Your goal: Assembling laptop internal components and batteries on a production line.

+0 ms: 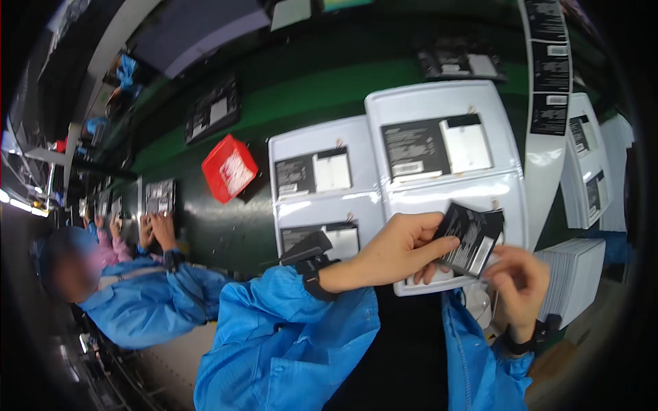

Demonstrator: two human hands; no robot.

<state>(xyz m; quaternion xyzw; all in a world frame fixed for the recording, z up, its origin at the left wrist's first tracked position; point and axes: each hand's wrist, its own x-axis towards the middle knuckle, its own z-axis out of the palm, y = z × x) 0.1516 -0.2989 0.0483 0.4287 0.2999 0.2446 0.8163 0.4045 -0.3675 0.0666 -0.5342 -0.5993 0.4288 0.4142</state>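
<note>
Left hand (401, 250) pinches a thin, printed black rectangle (471, 236); right hand (522, 284) curled at its edge, grip unclear.

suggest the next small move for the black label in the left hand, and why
Perhaps turn the label square to the tray before lowering it: the left hand holds it askew over the tray, while the tray's upper battery lies square.
</note>
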